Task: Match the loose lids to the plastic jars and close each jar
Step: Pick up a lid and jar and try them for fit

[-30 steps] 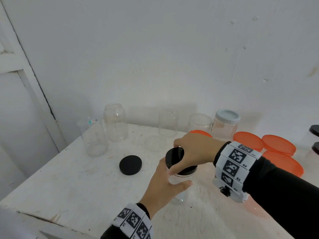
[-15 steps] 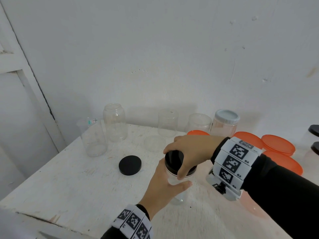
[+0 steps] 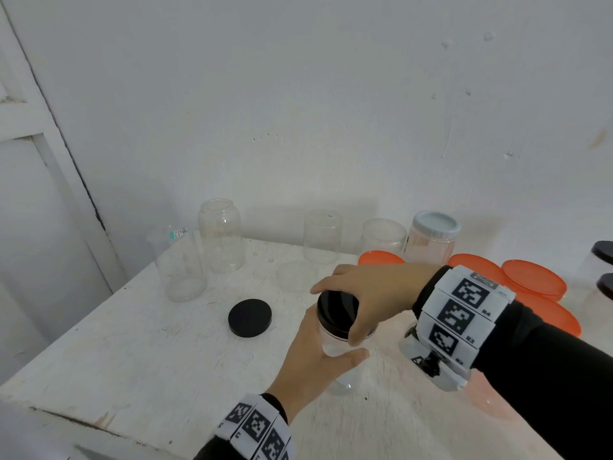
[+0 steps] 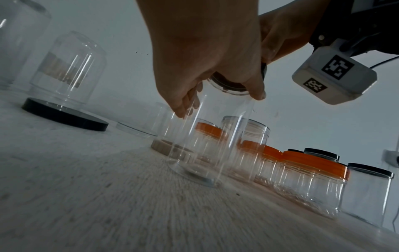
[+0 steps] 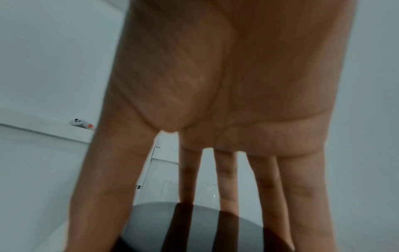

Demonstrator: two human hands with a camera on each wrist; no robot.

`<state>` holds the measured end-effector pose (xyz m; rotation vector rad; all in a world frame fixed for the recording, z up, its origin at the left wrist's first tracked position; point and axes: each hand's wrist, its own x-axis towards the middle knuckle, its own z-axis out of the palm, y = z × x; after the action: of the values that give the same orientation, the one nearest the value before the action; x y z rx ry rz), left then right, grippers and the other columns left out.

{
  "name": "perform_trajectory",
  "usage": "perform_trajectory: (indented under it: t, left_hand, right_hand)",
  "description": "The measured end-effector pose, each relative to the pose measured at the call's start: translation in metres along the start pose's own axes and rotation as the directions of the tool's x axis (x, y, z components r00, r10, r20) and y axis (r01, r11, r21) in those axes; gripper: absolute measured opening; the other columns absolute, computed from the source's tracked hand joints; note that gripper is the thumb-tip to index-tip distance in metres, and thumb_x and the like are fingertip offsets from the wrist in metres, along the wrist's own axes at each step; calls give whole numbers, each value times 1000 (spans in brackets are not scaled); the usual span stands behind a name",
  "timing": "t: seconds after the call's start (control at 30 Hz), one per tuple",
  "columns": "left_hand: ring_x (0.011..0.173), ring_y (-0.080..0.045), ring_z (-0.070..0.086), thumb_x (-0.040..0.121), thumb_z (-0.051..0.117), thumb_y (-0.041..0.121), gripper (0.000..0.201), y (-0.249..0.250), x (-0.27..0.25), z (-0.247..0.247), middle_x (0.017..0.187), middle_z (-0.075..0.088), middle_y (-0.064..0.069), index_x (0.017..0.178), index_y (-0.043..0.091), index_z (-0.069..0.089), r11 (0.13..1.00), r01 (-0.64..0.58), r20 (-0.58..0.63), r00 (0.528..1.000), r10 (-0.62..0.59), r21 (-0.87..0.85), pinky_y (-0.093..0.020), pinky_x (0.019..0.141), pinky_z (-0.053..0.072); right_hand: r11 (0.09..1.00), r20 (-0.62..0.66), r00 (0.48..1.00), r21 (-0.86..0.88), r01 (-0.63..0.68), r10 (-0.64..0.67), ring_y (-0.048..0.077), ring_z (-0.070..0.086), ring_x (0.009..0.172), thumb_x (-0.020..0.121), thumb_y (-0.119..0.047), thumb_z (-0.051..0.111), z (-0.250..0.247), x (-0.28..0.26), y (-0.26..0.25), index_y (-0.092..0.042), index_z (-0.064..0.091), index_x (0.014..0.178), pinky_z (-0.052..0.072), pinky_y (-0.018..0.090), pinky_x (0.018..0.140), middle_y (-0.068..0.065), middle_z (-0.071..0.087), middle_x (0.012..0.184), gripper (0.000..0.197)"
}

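Clear jar [image 3: 335, 346] is clasped by the left hand [image 3: 311, 370] – black lid [image 3: 336, 312] is gripped by right hand [image 3: 368, 293]; spare lid [image 3: 249, 318] at nine o'clock on bench [image 3: 139, 356].

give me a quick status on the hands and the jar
Left hand grips clear jar upright on table. Right hand grips black lid on its mouth. Spare black lid lies apart; nothing blocking.

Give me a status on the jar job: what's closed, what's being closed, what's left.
Closed: the orange-lidded jars, two black-lidded jars and a pale-lidded jar on the right. In hand: the left hand holds a clear jar while the right hand grips a black lid on its mouth. Left: several open jars at the back, plus a loose black lid.
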<state>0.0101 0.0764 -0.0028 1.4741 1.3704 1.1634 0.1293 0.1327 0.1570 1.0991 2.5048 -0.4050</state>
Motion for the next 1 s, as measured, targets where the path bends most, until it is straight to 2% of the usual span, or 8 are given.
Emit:
perform_trajectory:
  t: [0.2,0.4,0.47,0.53,0.6,0.67,0.83,1.0]
  left_hand:
    - [115,20,41,61,78,56,76,1,-1,0,125,47,34,120,59,29,1000,-3,11,1000,3,-7,0,82,38]
    - [117,23,36,68,78,49,81,0,-1,0,120,38,46,138,40,38,999,-48,25,999,48,-1,9,81,30]
    - [117,23,36,69,78,48,80,1,-2,0,120,38,46,138,38,39,999,-52,22,998,51,2,9,81,30]
    - [117,21,38,66,79,50,81,1,-2,1,121,40,44,135,46,36,999,-42,5,999,42,-10,5,82,35]
    - [116,19,41,63,79,53,80,1,-3,1,124,45,37,127,54,31,999,-19,-7,1000,19,-34,-1,83,38]
    - [115,20,42,62,79,54,77,1,-3,2,124,46,35,122,57,30,999,-5,-9,1000,4,-33,-2,83,38]
    - [112,23,41,64,80,51,74,1,-3,3,116,44,45,118,61,29,1000,-11,-11,1000,11,-25,6,79,35]
    - [116,21,39,66,78,52,79,-1,-4,3,119,41,45,131,50,33,999,-49,-8,999,49,-22,7,81,34]
  right_hand:
    - [998,-64,998,-60,-3,-1,17,48,114,75,-51,73,4,3,-3,-37,35,142,49,34,88,-9,43,123,78]
    - [987,-189,977,-112,-118,96,20,51,95,74,-78,54,17,11,-1,-25,43,130,33,26,58,0,48,111,79]
    - [988,-206,973,-89,-122,102,20,51,96,73,-79,54,18,11,0,-26,43,130,35,26,60,-1,48,110,79]
    - [994,-159,983,-40,-99,91,19,51,104,72,-76,59,14,9,2,-30,39,135,43,29,71,-4,46,118,80]
    - [999,-98,994,31,-42,45,16,47,115,73,-63,69,10,5,4,-38,34,141,47,31,85,-9,42,126,80]
    - [999,-77,997,49,12,-8,14,42,119,74,-50,75,8,3,6,-41,32,142,45,29,88,-12,39,129,81]
    - [999,-103,995,41,17,-13,13,45,113,71,-57,75,9,6,9,-41,36,140,47,30,86,-15,41,119,81]
    - [998,-167,984,-6,-64,62,15,50,100,65,-78,63,15,13,9,-34,40,131,37,24,64,-11,44,111,83]
